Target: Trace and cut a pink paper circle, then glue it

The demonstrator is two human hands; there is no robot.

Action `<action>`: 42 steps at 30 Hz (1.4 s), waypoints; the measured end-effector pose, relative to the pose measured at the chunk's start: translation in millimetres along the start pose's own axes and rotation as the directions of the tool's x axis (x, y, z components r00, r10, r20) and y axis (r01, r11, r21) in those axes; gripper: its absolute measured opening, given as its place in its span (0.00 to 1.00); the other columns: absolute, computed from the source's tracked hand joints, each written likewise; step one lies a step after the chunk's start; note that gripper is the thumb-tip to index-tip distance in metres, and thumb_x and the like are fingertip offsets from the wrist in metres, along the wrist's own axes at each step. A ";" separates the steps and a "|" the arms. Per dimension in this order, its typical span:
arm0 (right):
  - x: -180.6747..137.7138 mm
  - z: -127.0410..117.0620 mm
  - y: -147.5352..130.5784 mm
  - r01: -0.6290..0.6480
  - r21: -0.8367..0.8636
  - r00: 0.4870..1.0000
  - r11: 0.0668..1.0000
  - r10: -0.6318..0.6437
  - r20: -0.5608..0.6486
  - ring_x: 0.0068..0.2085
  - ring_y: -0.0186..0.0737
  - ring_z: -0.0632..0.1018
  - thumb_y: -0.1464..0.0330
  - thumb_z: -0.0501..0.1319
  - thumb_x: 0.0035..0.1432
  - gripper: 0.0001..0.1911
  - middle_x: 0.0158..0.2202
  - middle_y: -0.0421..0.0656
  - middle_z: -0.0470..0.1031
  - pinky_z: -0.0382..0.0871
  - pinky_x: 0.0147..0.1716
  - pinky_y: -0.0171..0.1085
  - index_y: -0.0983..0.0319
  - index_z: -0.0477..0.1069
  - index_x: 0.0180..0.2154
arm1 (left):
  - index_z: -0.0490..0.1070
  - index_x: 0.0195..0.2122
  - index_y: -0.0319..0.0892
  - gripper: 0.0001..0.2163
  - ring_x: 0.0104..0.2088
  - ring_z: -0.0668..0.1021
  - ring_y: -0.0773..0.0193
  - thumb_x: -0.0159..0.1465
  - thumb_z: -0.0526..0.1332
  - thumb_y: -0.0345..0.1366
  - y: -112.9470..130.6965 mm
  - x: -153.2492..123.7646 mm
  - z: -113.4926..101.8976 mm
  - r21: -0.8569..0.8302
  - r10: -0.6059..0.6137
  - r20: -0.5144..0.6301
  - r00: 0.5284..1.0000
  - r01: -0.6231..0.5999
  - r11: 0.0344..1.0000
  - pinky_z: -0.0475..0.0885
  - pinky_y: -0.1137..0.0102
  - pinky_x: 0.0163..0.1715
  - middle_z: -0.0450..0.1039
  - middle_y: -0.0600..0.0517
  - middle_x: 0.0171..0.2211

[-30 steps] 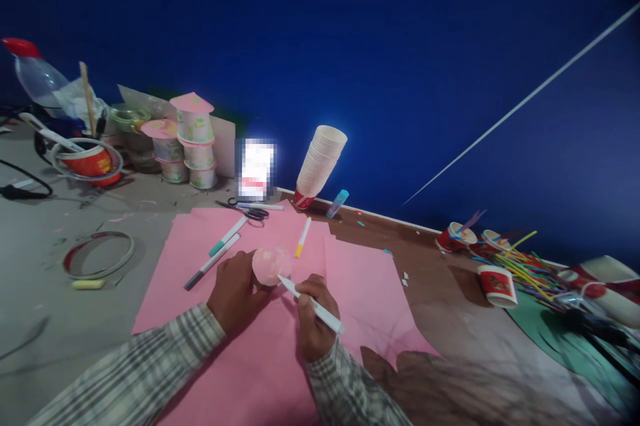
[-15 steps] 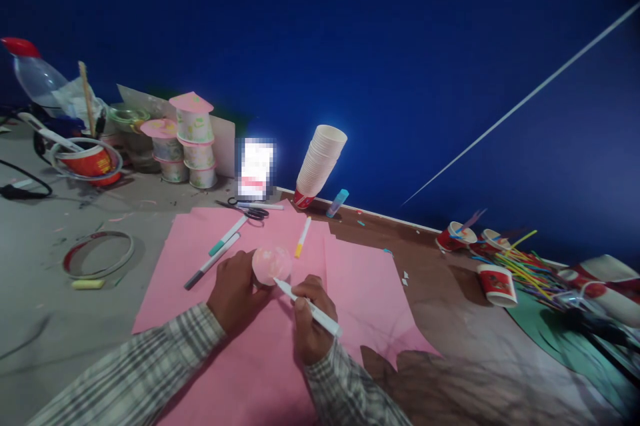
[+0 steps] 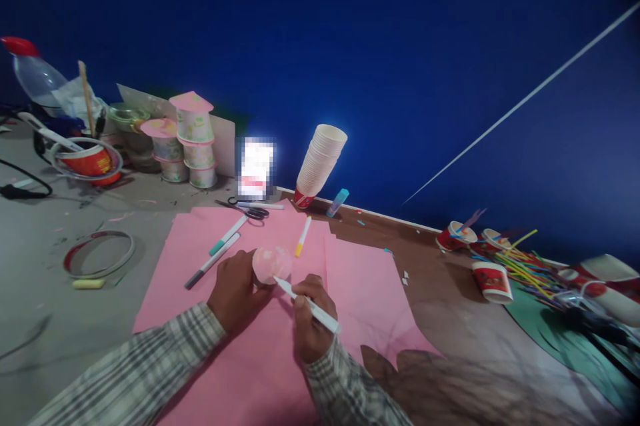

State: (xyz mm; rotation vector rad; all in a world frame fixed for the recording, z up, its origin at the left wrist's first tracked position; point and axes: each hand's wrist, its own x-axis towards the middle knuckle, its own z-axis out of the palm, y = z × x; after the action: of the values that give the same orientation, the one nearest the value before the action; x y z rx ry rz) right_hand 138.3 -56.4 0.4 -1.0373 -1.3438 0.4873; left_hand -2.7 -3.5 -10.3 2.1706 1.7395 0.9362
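My left hand is closed around the side of a small round piece with a pink top, which looks like a cup end. Pale marks show on that top; its lower part is mostly hidden by my fingers. In my right hand is a white marker, its tip touching or just over the near edge of the pink top. Both hands are above pink paper sheets. To the left lie a grey-capped marker and a green-capped marker; a yellow-capped marker lies beyond.
Black scissors rest at the paper's far edge. Behind stand stacked paper cups, a glue stick and decorated cup towers. A tape ring lies left. At right are a tipped red cup and colourful sticks.
The tipped red cup at right has shifted slightly left. My hands, the marker and the pink-topped piece stay almost in place.
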 end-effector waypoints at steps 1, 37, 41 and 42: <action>0.2 -0.2 -0.3 -0.006 0.008 1.000 1.000 0.006 -0.009 0.28 0.44 0.72 0.73 0.55 0.49 0.08 0.23 0.38 0.68 0.67 0.28 0.42 0.58 0.72 0.30 | 0.60 0.20 0.48 0.09 0.23 0.68 0.60 0.40 0.62 0.40 0.2 0.3 -0.2 -0.001 -0.008 -0.002 1.000 0.008 1.000 0.58 0.65 0.23 0.62 0.59 0.17; 0.5 6.0 -0.3 0.023 0.014 0.998 1.000 -0.024 0.049 0.28 0.44 0.73 0.74 0.56 0.49 0.09 0.23 0.39 0.70 0.68 0.29 0.43 0.58 0.72 0.32 | 0.59 0.19 0.48 0.09 0.23 0.68 0.60 0.41 0.61 0.38 2.5 0.5 -3.1 -0.029 0.008 0.027 1.000 -0.007 1.000 0.57 0.66 0.24 0.62 0.59 0.17; -0.2 2.5 0.5 0.000 0.020 1.000 1.000 0.000 0.017 0.28 0.44 0.73 0.72 0.56 0.49 0.08 0.23 0.39 0.70 0.68 0.28 0.43 0.59 0.72 0.31 | 0.59 0.19 0.48 0.09 0.22 0.67 0.61 0.41 0.61 0.38 2.4 1.6 -3.3 -0.022 0.003 0.030 1.000 -0.003 1.000 0.56 0.66 0.23 0.61 0.60 0.17; 0.1 0.8 1.0 -0.015 0.027 1.000 1.000 0.015 0.004 0.28 0.44 0.72 0.72 0.56 0.49 0.08 0.23 0.39 0.69 0.68 0.28 0.43 0.59 0.72 0.31 | 0.59 0.19 0.48 0.10 0.22 0.67 0.61 0.41 0.62 0.39 2.5 1.7 -3.4 -0.026 -0.001 0.029 1.000 0.002 1.000 0.56 0.66 0.23 0.61 0.60 0.16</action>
State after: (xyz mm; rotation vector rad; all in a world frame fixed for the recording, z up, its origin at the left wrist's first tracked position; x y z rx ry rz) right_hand 137.8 -55.6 -0.5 -1.0251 -1.3305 0.5180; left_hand -2.6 -3.4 -5.8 2.1556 1.7065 0.9170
